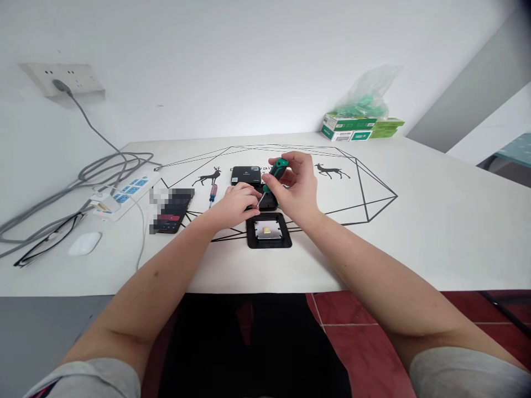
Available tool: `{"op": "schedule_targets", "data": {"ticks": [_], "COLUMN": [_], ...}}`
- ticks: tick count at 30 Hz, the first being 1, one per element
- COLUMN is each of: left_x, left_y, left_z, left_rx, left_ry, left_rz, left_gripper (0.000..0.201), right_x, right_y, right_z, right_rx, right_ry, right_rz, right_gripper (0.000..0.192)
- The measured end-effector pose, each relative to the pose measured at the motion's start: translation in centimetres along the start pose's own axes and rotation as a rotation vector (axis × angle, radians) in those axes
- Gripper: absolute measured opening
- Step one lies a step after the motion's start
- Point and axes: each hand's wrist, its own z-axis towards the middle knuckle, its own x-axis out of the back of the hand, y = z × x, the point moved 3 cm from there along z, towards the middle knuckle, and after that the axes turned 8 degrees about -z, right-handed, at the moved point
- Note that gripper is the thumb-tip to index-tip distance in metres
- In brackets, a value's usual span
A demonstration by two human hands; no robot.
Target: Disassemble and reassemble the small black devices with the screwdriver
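Head view, from left to right: a wall socket [66, 77] at far left feeds a grey cable [103, 166] down to a white power strip [126, 194] on the counter [435, 221], with a pair of glasses [45, 243] and a white mouse [84, 243] nearer the edge. Next comes a phone [171, 213] lying flat, then a small red-handled screwdriver [213, 194] just left of the hands.

The left hand [235, 204] is curled with its fingertips pinched down on a small black device [267, 202] — holding it steady against the counter. The right hand [296, 190] is closed around a green-handled screwdriver [277, 171], its shaft angled down and left so the tip meets the device right beside the left fingertips. A flat black box [246, 174] sits just beyond the hands, and an open black cover [269, 230] with a pale square patch inside lies just near of them. At far right, green and white cartons [359, 126] with a plastic bag [367, 94] on top stand against the wall.

The likely trouble is the tip slipping out of the screw head: the shaft is tilted, and a skid would run straight into the left fingertips or scratch the device. A freed screw — too small to make out here — could also roll off across the counter unnoticed.
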Motion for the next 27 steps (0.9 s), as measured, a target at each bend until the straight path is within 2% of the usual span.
{"op": "schedule_targets", "data": {"ticks": [3,8,13,18,19,21,23,24,25,27], "left_x": [0.5,1.3,1.6,3.2,3.3,3.3,2.5,1.9,1.5,0.8], "left_y": [-0.9,-3.6,-5.4,-5.0,-4.6,-3.4,-2.4,-2.0,-1.7,-1.5], "left_z": [0.1,-0.2,-0.3,-0.7,-0.8,-0.8,-0.9,-1.0,-1.1,-1.2], "left_rx": [0.072,0.295,0.408,0.492,0.45,0.284,0.157,0.137,0.146,0.201], "left_ry": [0.022,0.163,0.237,0.382,0.37,0.253,0.009,-0.122,-0.201,-0.268], "left_rz": [0.082,0.302,0.291,0.205,0.156,0.036,-0.09,-0.129,-0.149,-0.162], "left_gripper": [0.02,0.024,0.03,0.038,0.036,0.037,0.062,0.079,0.094,0.112], "right_x": [0.2,0.1,-0.1,0.0,0.0,0.0,-0.1,-0.1,-0.2,-0.4], "right_y": [0.0,0.0,-0.1,0.0,0.0,-0.2,-0.6,-0.8,-1.0,-1.4], "right_z": [0.1,0.0,-0.3,-0.1,-0.1,-0.3,-0.5,-0.7,-0.8,-1.1], "right_rx": [0.014,0.002,0.043,0.041,0.029,0.014,0.029,0.047,0.069,0.109], "right_ry": [0.019,-0.015,-0.068,-0.038,-0.042,-0.07,-0.108,-0.132,-0.155,-0.198], "right_rz": [0.001,-0.051,-0.162,-0.146,-0.131,-0.106,-0.09,-0.083,-0.075,-0.056], "right_gripper": [0.055,0.053,0.048,0.05,0.051,0.052,0.051,0.051,0.05,0.05]}}
